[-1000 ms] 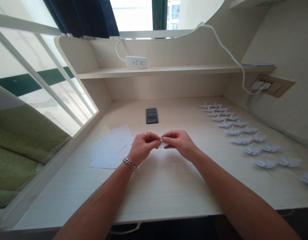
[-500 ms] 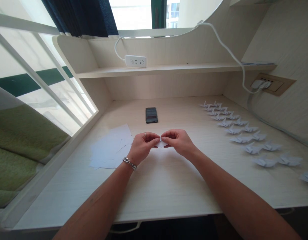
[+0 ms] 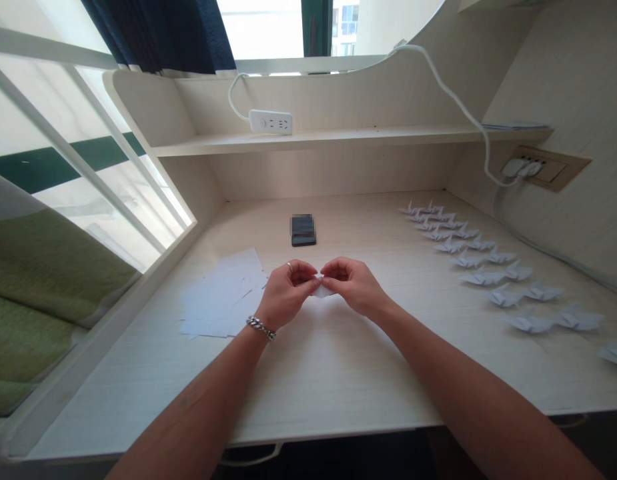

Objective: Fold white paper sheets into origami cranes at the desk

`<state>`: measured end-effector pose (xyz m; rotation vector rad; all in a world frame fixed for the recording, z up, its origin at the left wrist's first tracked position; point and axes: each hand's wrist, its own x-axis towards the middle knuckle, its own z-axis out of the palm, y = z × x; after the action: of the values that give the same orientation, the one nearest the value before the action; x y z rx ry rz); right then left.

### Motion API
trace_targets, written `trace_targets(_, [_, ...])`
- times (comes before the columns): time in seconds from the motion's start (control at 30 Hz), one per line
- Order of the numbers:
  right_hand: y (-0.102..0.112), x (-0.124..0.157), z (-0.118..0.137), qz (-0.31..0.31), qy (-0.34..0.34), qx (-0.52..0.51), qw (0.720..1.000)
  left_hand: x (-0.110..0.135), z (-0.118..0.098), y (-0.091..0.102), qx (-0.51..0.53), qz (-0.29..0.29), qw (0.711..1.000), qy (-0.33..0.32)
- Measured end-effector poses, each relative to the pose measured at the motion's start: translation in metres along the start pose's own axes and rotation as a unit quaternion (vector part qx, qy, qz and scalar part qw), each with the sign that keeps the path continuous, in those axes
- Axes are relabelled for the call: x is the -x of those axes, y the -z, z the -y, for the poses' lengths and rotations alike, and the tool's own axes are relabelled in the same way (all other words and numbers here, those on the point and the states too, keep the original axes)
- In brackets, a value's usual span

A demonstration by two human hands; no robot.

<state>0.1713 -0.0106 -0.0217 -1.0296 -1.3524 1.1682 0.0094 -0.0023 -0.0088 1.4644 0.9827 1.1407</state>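
A small piece of folded white paper (image 3: 322, 291) is pinched between my two hands over the middle of the desk. My left hand (image 3: 287, 290), with a ring and a chain bracelet, grips its left side between thumb and fingers. On the right side, my right hand (image 3: 352, 283) pinches it the same way. The fingers cover most of the paper, so its exact fold is hidden. Left of my left hand lies a loose pile of white paper sheets (image 3: 221, 293). Rows of white folded paper cranes (image 3: 481, 279) stand to the right.
Beyond my hands a dark phone-like object (image 3: 303, 230) lies on the desk (image 3: 328, 380). A power strip (image 3: 271, 123) rests on the shelf (image 3: 338, 138). A white cable (image 3: 453, 97) runs down to the wall socket (image 3: 553, 170) at right. White rails (image 3: 83, 160) border the left side.
My fingertips have shifted slightly on the folded paper, and more of its lower part shows between my thumbs. The sheets, cranes and dark object stay in place.
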Motion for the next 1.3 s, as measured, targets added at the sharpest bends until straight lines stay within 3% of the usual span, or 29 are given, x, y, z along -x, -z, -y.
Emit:
trace_targets(0.2, [-0.001, -0.002, -0.004, -0.02, 0.032, 0.032, 0.999, -0.001, 0.0, 0.003, -0.015, 0.001, 1.0, 0.022])
trace_targets(0.47, [0.003, 0.001, 0.0, 0.008, 0.03, 0.102, 0.994, 0.002, -0.001, 0.004, -0.085, 0.036, 0.996, 0.002])
trace_targets(0.7, [0.006, -0.001, 0.001, 0.019, -0.023, 0.011, 0.999, 0.0, -0.002, 0.006, -0.034, 0.024, 0.999, 0.019])
trace_targets(0.97, [0.007, 0.004, 0.005, 0.018, 0.011, 0.146, 0.989, -0.001, 0.003, 0.006, -0.067, 0.06, 0.996, 0.012])
trace_targets(1.3, [0.013, 0.003, 0.009, 0.002, 0.016, 0.15, 0.989, -0.001, -0.001, 0.006, -0.031, 0.061, 0.997, 0.036])
